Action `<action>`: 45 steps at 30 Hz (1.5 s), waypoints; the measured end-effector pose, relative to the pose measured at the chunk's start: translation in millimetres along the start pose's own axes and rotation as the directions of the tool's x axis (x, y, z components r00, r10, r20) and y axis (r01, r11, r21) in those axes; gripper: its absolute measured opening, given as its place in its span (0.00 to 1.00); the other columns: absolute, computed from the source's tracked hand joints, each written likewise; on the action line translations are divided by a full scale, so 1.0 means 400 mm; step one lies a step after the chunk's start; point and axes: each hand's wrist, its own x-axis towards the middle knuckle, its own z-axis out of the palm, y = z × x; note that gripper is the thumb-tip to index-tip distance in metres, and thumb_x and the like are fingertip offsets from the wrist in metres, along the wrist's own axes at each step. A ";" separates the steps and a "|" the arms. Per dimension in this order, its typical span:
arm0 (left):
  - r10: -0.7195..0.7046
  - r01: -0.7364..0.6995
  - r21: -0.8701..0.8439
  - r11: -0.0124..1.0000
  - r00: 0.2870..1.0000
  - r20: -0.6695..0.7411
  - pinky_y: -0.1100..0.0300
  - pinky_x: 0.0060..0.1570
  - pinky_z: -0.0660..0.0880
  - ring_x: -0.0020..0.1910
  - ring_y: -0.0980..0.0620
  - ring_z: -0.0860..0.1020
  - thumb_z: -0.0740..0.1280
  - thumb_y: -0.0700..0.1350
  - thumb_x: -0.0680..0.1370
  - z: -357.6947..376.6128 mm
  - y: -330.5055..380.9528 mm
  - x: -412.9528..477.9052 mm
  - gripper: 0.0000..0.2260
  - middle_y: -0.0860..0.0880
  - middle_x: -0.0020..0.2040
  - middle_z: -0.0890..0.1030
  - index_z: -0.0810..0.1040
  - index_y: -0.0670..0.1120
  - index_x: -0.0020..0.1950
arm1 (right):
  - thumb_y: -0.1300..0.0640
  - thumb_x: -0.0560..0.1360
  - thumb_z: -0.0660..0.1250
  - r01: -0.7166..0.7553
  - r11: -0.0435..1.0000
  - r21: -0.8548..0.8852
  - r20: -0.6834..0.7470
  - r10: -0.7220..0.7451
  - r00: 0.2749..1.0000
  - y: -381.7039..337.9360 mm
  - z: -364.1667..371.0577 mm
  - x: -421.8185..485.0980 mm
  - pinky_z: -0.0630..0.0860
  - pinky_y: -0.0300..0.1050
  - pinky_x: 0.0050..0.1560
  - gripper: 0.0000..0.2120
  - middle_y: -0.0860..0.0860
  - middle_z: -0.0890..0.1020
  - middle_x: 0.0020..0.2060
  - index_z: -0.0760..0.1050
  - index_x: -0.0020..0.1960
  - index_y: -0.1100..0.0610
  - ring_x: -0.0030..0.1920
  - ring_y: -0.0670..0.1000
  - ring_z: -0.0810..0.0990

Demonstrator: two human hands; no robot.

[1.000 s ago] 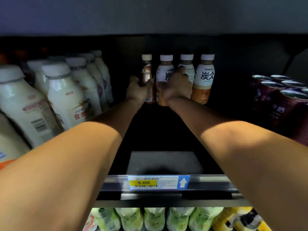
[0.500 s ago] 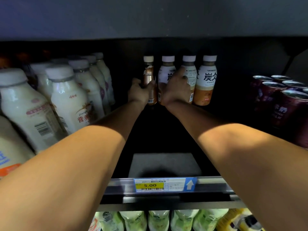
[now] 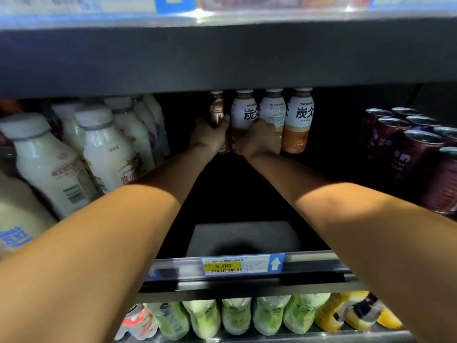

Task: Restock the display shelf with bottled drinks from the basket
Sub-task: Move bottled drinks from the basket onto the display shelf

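Note:
At the back of the dark display shelf [image 3: 243,235] stands a row of brown-and-white bottled drinks with white caps. My left hand [image 3: 209,137] is closed around the leftmost one, a brown bottle [image 3: 217,111]. My right hand [image 3: 263,138] grips the lower part of the third bottle [image 3: 273,108], beside the second bottle [image 3: 243,112]. A fourth bottle [image 3: 298,120] stands free at the right end. Both arms reach deep into the shelf. The basket is not in view.
Large white milk bottles [image 3: 103,154] fill the left side of the shelf. Dark red cans [image 3: 408,149] stand on the right. A yellow 5.00 price tag [image 3: 222,266] sits on the front rail. Green and yellow bottles [image 3: 235,315] line the shelf below. Another shelf hangs low overhead.
The view has tilted up, so the bottles and hands sit lower under the upper shelf. Both hands stay on the bottles at the back.

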 end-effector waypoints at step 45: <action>0.176 -0.945 -0.325 0.026 -0.316 0.932 0.55 0.46 0.69 0.55 0.49 0.75 0.48 0.53 0.85 1.069 0.405 -1.523 0.18 0.52 0.54 0.77 0.77 0.52 0.57 | 0.49 0.81 0.54 -0.809 0.234 -0.539 -0.332 0.824 0.460 1.267 -1.065 -0.991 0.65 0.45 0.39 0.13 0.49 0.81 0.46 0.74 0.43 0.49 0.49 0.55 0.80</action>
